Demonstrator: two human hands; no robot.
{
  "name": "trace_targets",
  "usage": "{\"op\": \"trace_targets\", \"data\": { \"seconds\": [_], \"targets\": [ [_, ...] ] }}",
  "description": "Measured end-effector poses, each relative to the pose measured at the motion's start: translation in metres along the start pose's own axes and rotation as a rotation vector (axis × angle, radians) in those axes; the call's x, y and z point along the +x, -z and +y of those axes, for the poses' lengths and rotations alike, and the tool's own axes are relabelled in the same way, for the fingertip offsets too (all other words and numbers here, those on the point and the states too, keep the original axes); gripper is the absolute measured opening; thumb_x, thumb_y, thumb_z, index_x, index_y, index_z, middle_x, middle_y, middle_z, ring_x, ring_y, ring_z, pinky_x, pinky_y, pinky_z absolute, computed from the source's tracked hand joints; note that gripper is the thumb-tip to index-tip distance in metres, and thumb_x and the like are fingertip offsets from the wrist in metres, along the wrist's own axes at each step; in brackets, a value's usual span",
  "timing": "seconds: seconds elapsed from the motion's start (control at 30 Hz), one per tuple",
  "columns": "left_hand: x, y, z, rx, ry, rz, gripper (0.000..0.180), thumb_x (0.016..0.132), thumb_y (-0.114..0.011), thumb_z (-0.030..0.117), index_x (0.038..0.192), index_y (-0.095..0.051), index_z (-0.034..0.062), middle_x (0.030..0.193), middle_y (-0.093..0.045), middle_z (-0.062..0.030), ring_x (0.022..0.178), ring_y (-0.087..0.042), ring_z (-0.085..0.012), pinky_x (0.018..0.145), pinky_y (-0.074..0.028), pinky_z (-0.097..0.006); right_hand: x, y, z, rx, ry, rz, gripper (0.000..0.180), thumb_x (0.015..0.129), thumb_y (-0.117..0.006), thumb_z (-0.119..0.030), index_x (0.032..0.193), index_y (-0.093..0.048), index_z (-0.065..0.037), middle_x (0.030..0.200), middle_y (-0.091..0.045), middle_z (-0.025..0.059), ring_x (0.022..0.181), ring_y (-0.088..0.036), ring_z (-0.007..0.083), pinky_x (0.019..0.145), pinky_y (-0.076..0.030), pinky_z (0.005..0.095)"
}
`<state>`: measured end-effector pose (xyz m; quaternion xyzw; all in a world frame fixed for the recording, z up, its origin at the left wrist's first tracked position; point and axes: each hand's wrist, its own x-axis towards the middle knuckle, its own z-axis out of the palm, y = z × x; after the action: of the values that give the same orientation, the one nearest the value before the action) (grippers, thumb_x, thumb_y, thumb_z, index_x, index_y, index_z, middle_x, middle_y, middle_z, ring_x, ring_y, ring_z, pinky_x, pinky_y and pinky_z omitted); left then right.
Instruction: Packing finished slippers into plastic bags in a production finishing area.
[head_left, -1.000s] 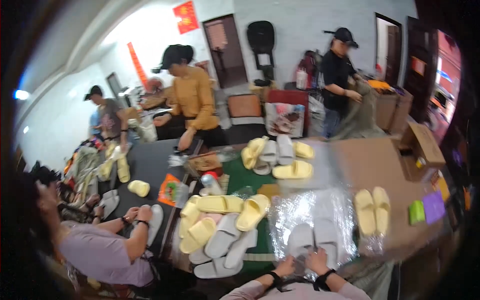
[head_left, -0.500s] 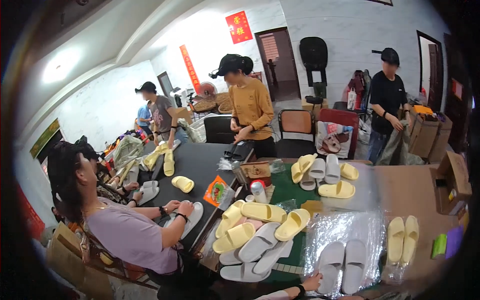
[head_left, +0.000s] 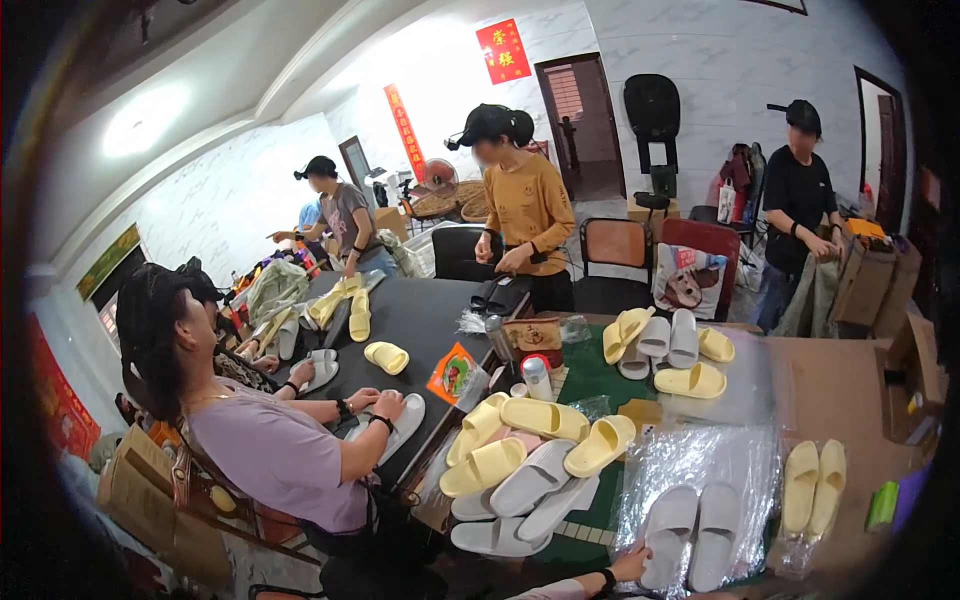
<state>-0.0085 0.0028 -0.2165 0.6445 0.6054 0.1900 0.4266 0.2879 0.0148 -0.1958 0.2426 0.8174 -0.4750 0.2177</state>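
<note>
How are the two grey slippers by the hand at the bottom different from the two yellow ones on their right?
The grey pair looks wider here; the yellow pair looks slimmer. The grey pair lies on a shiny clear plastic sheet, the yellow pair mostly on brown board. The left hand is at the grey pair's edge; none is at the yellow pair. Both pairs sit side by side.

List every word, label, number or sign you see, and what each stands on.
I'm not copying wording, only placing it.
Red square wall sign: large yellow characters, smaller ones around them.
Tall red wall strip: a column of yellow characters.
White bag on the chair: reddish print, too blurred to read surely.
Orange packet: any print too small.
Brown package: dark marking, too small.
</note>
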Motion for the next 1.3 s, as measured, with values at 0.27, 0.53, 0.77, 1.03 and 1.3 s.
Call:
{"op": "trace_targets", "data": {
  "seconds": [0.27,0.53,0.77,1.03,1.3],
  "targets": [
    [0.005,-0.008,-0.007,-0.06,-0.042,0.02,0.033,0.073,-0.051,0.005,0.104,-0.042,0.0109,0.14,-0.024,-0.0236,0.117,-0.042,-0.0392,0.093,-0.035,-0.049,0.005,0.026,-0.002,-0.007,0.075,-0.104,0.03,0.081,-0.052,-0.032,0.101,-0.06,-0.012,0.1,-0.063,0.015,0.091,-0.059,0.0225,0.081,-0.044,0.0333],
    [0.013,-0.014,-0.013,-0.038,-0.024,0.066,0.037,0.07,-0.047,-0.001,0.104,-0.042,0.0099,0.129,-0.034,-0.019,0.11,-0.045,-0.0394,0.087,-0.038,-0.045,0.036,0.096,-0.017,-0.123,0.195,-0.365,0.03,0.081,-0.051,-0.031,0.101,-0.061,-0.011,0.097,-0.063,0.0132,0.09,-0.059,0.0211,0.081,-0.044,0.0336],
    [0.013,-0.007,-0.003,-0.096,-0.018,0.004,0.032,0.065,-0.046,-0.006,0.094,-0.042,0.0072,0.112,-0.036,-0.0149,0.094,-0.049,-0.0395,0.074,-0.038,-0.047,0.092,0.154,-0.061,-0.249,0.298,-0.569,0.031,0.081,-0.051,-0.03,0.101,-0.062,-0.01,0.094,-0.064,0.0116,0.09,-0.058,0.0199,0.08,-0.044,0.0338],
    [0.017,-0.017,0.001,-0.013,-0.004,0.05,0.034,0.065,-0.048,-0.006,0.096,-0.041,0.0076,0.124,-0.033,-0.0161,0.093,-0.051,-0.0421,0.075,-0.041,-0.048,0.125,0.186,-0.116,-0.27,0.35,-0.693,0.031,0.081,-0.051,-0.029,0.102,-0.063,-0.008,0.092,-0.064,0.0097,0.089,-0.058,0.0185,0.08,-0.044,0.0341],
    [-0.017,0.0,0.006,0.11,-0.137,0.124,0.041,0.068,-0.058,0.014,0.11,-0.054,0.0106,0.113,-0.053,-0.0149,0.1,-0.053,-0.0359,0.087,-0.042,-0.042,0.04,0.16,-0.101,0.017,0.191,-0.59,0.032,0.081,-0.051,-0.027,0.102,-0.064,-0.007,0.089,-0.065,0.0079,0.088,-0.058,0.0171,0.08,-0.044,0.0343]
  ]
}}
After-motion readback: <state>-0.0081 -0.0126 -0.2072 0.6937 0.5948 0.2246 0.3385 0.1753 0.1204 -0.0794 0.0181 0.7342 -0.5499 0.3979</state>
